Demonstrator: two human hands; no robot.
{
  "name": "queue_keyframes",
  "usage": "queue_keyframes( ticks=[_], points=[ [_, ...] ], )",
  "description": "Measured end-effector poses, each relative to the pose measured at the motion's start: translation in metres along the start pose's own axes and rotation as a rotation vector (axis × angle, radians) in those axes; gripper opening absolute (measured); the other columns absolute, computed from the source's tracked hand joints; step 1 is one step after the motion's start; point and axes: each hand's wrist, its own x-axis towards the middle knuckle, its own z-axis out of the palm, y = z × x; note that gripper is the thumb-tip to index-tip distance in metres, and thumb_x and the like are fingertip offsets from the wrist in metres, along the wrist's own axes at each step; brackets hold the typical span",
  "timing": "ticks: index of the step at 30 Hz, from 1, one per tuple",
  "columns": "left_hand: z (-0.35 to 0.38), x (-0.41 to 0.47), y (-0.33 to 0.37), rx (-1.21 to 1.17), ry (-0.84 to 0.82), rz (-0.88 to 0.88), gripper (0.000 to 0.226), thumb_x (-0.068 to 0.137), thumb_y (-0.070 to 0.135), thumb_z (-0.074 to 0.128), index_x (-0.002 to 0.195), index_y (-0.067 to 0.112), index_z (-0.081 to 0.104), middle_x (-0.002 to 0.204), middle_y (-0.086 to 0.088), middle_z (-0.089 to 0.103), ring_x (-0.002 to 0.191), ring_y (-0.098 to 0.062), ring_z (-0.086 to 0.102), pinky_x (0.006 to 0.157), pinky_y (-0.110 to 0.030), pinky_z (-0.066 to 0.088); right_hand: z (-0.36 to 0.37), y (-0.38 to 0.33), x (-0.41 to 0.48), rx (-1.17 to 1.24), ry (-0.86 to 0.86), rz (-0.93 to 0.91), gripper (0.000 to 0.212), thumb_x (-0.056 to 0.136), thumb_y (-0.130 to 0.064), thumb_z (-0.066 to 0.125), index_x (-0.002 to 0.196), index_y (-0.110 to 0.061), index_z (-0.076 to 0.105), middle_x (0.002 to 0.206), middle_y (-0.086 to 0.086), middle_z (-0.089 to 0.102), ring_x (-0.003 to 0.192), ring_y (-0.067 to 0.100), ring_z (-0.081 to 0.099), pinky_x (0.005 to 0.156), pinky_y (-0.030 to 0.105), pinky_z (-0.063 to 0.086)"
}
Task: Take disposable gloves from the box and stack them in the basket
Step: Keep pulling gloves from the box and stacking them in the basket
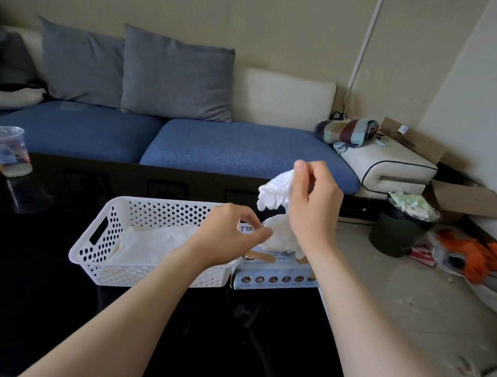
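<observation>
Right hand [311, 207] pinched 1 glove [272, 192] above the box [275, 278], table's [68, 309] right edge; left hand [226, 232] pinched the tuft [279, 238], best held down.

basket [99, 239] on table [40, 308], below left hand [226, 235] | box [275, 276] just right of basket, below right hand [314, 207] | gloves [152, 241] in basket | glove [272, 189] between both hands, above box | cup [9, 151] far left of left hand

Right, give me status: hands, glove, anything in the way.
Right hand pinches glove, raised above box. Left hand pinches glove bunch at box mouth. Gloves already lie in basket. Nothing blocks basket.
</observation>
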Motion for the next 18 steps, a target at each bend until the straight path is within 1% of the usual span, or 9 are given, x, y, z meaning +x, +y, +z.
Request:
queue_keyframes(
  ticks=[3, 6, 8, 9, 10, 12, 13, 16, 18],
  points=[
    [-0.007, 0.000, 0.002, -0.191, 0.065, -0.017, 0.032, 0.096, 0.057, 0.066, 0.095, 0.028, 0.079, 0.094, 0.019, 0.077, 0.097, 0.007, 0.068, 0.086, -0.022, 0.048, 0.003, -0.022, 0.000, 0.063, 0.077, -0.002, 0.028, 0.114, -0.022, 0.051, 0.092, -0.006, 0.060, 0.067, -0.013, 0.053, 0.061, 0.000, 0.052, 0.059, 0.011, 0.036],
    [-0.014, -0.003, 0.006, -0.390, 0.066, -0.036, 0.070, 0.097, 0.074, 0.049, 0.100, 0.010, 0.078, 0.097, 0.006, 0.078, 0.095, -0.007, 0.071, 0.096, -0.027, 0.052, 0.011, -0.035, -0.002, 0.071, 0.091, 0.048, 0.030, 0.114, -0.027, 0.051, 0.094, -0.008, 0.061, 0.062, -0.013, 0.050, 0.056, 0.003, 0.051, 0.055, 0.012, 0.034],
    [-0.019, -0.007, 0.011, -0.536, 0.046, -0.076, 0.075, 0.105, 0.069, 0.030, 0.105, 0.011, 0.078, 0.100, 0.008, 0.079, 0.093, -0.006, 0.072, 0.089, -0.014, 0.049, 0.017, -0.039, -0.004, 0.073, 0.050, 0.179, 0.031, 0.113, -0.034, 0.051, 0.094, -0.012, 0.062, 0.063, -0.011, 0.053, 0.057, 0.003, 0.052, 0.056, 0.013, 0.035],
    [-0.022, -0.010, 0.013, -0.595, 0.037, -0.105, 0.071, 0.108, 0.063, 0.025, 0.110, 0.015, 0.078, 0.103, 0.008, 0.080, 0.097, -0.004, 0.072, 0.087, -0.013, 0.050, 0.020, -0.040, -0.004, 0.076, 0.026, 0.271, 0.032, 0.113, -0.037, 0.051, 0.094, -0.014, 0.062, 0.069, -0.011, 0.058, 0.061, 0.002, 0.055, 0.058, 0.014, 0.036],
    [-0.025, -0.010, 0.011, -0.633, 0.029, -0.136, 0.071, 0.108, 0.062, 0.023, 0.114, 0.016, 0.077, 0.106, 0.005, 0.080, 0.101, -0.008, 0.073, 0.091, -0.019, 0.053, 0.022, -0.042, -0.005, 0.091, 0.002, 0.373, 0.032, 0.112, -0.039, 0.050, 0.096, -0.015, 0.063, 0.076, -0.010, 0.062, 0.067, 0.001, 0.058, 0.061, 0.016, 0.038],
    [-0.032, -0.010, 0.003, -0.670, 0.019, -0.181, 0.071, 0.105, 0.067, 0.036, 0.118, 0.008, 0.073, 0.108, -0.008, 0.078, 0.106, -0.025, 0.073, 0.100, -0.040, 0.056, 0.027, -0.044, -0.008, 0.176, -0.025, 0.578, 0.032, 0.112, -0.039, 0.049, 0.102, -0.014, 0.065, 0.087, -0.009, 0.066, 0.078, 0.004, 0.062, 0.064, 0.018, 0.044],
    [-0.034, -0.011, -0.001, -0.684, 0.023, -0.203, 0.064, 0.104, 0.063, 0.047, 0.118, 0.006, 0.072, 0.109, -0.012, 0.077, 0.105, -0.029, 0.074, 0.098, -0.044, 0.058, 0.029, -0.046, -0.009, 0.230, -0.036, 0.668, 0.031, 0.112, -0.038, 0.049, 0.105, -0.013, 0.065, 0.091, -0.006, 0.067, 0.082, 0.010, 0.065, 0.068, 0.021, 0.049],
    [-0.042, -0.013, -0.007, -0.754, 0.106, -0.309, 0.034, 0.102, 0.038, 0.066, 0.109, 0.006, 0.073, 0.110, -0.015, 0.077, 0.097, -0.027, 0.077, 0.087, -0.040, 0.064, 0.034, -0.051, -0.014, 0.430, -0.055, 0.886, 0.013, 0.109, -0.025, 0.053, 0.114, -0.018, 0.062, 0.110, 0.005, 0.069, 0.100, 0.025, 0.073, 0.081, 0.044, 0.066],
    [-0.045, -0.015, -0.009, -0.832, 0.171, -0.370, 0.030, 0.101, 0.032, 0.069, 0.108, 0.004, 0.072, 0.112, -0.014, 0.076, 0.098, -0.028, 0.077, 0.084, -0.041, 0.065, 0.033, -0.056, -0.016, 0.478, -0.098, 0.919, 0.026, 0.101, -0.009, 0.051, 0.121, -0.024, 0.057, 0.119, 0.006, 0.063, 0.103, 0.031, 0.074, 0.078, 0.047, 0.068]
  ],
)
